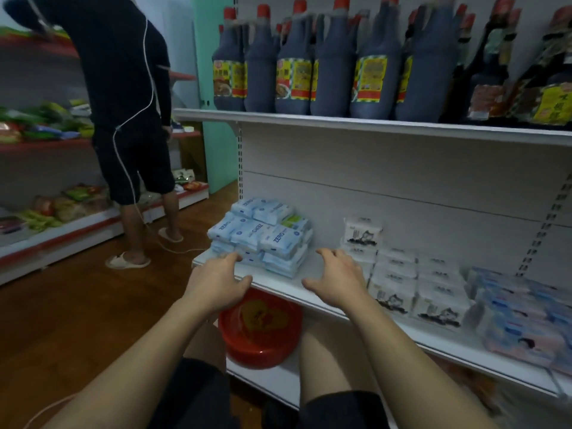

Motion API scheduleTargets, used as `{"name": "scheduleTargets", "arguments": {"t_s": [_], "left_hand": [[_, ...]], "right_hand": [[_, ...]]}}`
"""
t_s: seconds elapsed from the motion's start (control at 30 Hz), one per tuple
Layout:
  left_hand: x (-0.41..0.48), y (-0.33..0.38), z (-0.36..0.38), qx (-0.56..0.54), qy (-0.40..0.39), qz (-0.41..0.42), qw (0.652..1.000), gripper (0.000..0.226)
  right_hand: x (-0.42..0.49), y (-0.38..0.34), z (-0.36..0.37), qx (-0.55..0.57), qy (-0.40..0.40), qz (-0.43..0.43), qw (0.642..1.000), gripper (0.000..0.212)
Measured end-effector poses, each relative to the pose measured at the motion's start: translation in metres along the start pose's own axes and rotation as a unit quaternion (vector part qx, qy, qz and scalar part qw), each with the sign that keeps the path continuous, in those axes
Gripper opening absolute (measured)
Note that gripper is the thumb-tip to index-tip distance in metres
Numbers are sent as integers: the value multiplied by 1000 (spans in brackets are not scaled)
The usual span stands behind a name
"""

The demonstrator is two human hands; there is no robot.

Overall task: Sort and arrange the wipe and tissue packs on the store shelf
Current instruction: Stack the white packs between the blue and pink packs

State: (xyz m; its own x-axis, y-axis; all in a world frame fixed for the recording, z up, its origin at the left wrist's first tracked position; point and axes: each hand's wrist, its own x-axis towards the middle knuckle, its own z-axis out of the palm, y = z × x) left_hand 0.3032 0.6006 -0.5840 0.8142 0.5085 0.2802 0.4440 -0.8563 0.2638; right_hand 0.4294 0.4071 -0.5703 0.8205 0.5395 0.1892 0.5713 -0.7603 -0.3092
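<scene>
A loose pile of blue-and-white wipe packs [261, 235] sits at the left end of the white shelf [278, 284]. To its right stand white tissue packs with a dark cat print [414, 281], one of them raised at the back. Pale blue and pink packs [523, 314] fill the far right. My left hand [221, 280] hovers at the shelf's front edge, fingertips near the base of the blue pile, fingers spread. My right hand [337, 278] is open over the bare shelf between the blue pile and the cat-print packs. Neither hand holds anything.
Dark sauce bottles [334, 63] line the shelf above. A red plastic basin [261, 328] sits on the lower shelf under my hands. Another person [130, 97] stands at the left on the wooden floor, facing red shelves of snacks [46, 125], with a white cable trailing.
</scene>
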Motion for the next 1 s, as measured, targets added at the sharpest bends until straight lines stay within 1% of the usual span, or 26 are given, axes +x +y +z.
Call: {"name": "scheduleTargets", "arguments": {"t_s": [0.13,0.27,0.47,0.57,0.63,0.7,0.8,0.87,0.93,1.0], "left_hand": [[15,-4,11,-13,-1,-32,999,57],[44,-10,30,-24,-1,-44,999,58],[99,-20,66,-15,-21,-49,998,53],[128,-26,83,-34,-25,-44,998,57],[150,-31,95,-43,-1,-34,998,62],[171,-38,105,-32,17,-16,999,67],[196,-48,117,8,-15,7,1000,76],[207,-52,123,19,-28,18,999,75],[211,-56,127,27,-25,27,999,73],[211,-59,128,28,-21,27,999,78]], "right_hand": [[31,-5,11,21,-9,-2,1000,75],[70,-15,34,56,-16,-6,998,75],[135,-32,83,89,-35,33,995,78],[171,-39,99,81,-72,74,991,84],[198,-44,101,96,-86,104,986,91],[219,-48,101,103,-106,115,982,101],[230,-44,114,63,-131,91,985,112],[231,-38,127,46,-134,73,987,116],[234,-32,136,53,-126,63,989,115],[237,-28,140,52,-104,47,992,112]]}}
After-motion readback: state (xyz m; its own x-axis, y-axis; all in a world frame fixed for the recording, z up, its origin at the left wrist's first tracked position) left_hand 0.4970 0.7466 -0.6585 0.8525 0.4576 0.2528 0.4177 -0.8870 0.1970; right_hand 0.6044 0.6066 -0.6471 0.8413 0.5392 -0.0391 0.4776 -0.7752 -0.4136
